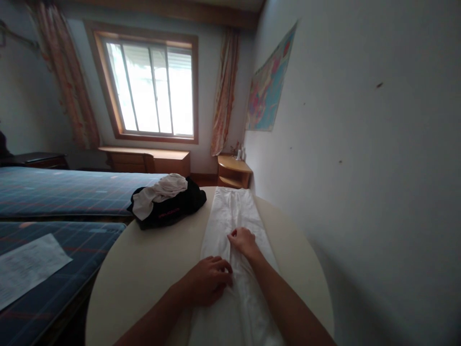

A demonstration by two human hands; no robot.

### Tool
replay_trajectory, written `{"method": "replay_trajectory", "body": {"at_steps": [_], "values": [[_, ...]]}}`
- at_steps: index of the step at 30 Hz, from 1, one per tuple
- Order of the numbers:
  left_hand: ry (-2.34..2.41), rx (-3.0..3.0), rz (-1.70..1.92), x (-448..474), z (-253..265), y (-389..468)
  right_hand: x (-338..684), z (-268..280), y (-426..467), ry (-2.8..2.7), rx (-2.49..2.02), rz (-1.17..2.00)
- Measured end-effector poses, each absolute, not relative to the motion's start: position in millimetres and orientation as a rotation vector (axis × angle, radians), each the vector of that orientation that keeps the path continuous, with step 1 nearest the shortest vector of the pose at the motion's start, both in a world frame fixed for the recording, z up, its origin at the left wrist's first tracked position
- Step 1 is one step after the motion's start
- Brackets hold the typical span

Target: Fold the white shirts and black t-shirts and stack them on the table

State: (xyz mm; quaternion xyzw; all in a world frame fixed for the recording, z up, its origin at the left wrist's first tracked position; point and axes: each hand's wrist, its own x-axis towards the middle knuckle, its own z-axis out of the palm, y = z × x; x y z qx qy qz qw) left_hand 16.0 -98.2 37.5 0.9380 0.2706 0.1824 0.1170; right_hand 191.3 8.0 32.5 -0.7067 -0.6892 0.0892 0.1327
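Note:
A long white garment (230, 209) lies lengthwise down the round table (144, 269), with creases and a fold line along its middle. It looks like folded trousers, though I cannot be sure. My left hand (212, 280) is curled at its near part, thumb and fingers closed on the fabric near the middle fold. Farther up, my right hand (243, 241) pinches the cloth along the same fold. At the table's back left sits a pile of clothes: a black garment (194, 194) with reddish lettering and a crumpled whitish garment (160, 189) on top.
Two beds with plaid mattresses (72, 192) stand to the left; a paper sheet (34, 264) lies on the nearer one. A white wall (360, 206) rises close on the right. Behind the table are a corner shelf (234, 164) and a wooden desk (169, 154) beneath the window.

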Motion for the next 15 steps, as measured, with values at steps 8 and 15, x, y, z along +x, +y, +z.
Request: {"method": "replay_trajectory", "body": {"at_steps": [8, 15], "values": [[0.795, 2.753, 0.587, 22, 43, -103, 196, 35, 15, -1.89, -2.037, 0.316], [0.918, 2.697, 0.344, 22, 28, -104, 205, 27, 16, -2.004, -1.824, 0.363]]}}
